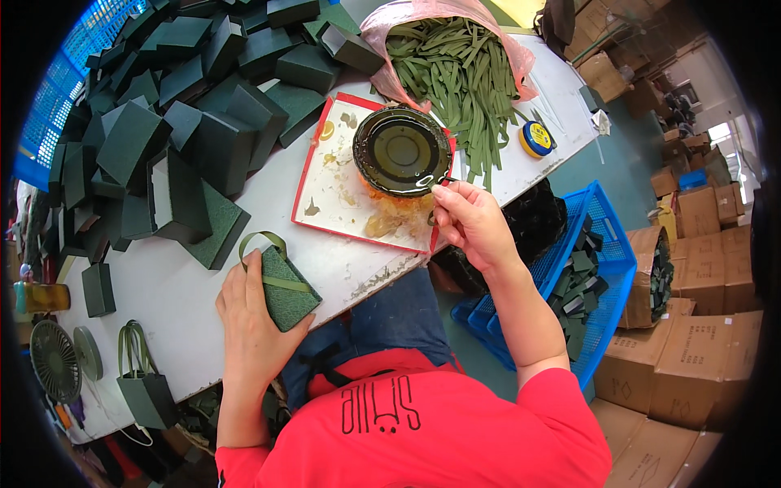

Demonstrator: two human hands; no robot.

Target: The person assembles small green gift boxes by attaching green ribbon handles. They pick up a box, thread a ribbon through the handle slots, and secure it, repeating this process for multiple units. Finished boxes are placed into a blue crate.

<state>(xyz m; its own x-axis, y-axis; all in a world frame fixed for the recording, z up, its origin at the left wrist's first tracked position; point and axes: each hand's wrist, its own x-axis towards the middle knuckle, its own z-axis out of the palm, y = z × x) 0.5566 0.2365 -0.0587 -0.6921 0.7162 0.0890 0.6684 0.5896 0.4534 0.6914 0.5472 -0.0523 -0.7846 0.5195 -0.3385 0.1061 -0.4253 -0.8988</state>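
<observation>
There, the left hand [259, 325] clasps a green box [286, 309] between fingers and thumb, a ribbon [289, 285] looping past them. The right hand [476, 226] pinches a red tool [434, 237], fingertips just beside a dark bowl [359, 159].

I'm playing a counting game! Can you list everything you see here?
table: one, white, middle
tray: one, white with red edge, on the table
bowl: one, dark, on the tray
thin tool: one, dark, beside the bowl
green box: one, green with ribbon, left of centre
loose boxes: many, dark green, piled upper left
plastic bag: one, pink, top middle
ribbons: many, green, in the plastic bag
round tub: one, yellow and blue, table's right
crates: at least two, blue, upper left and right
cartons: many, brown, right
fan: one, dark, left edge
handled bag: one, green, lower left
shirt: one, red, bottom
left hand: one, bare, holding the green box
right hand: one, bare, pinching the thin tool
</observation>
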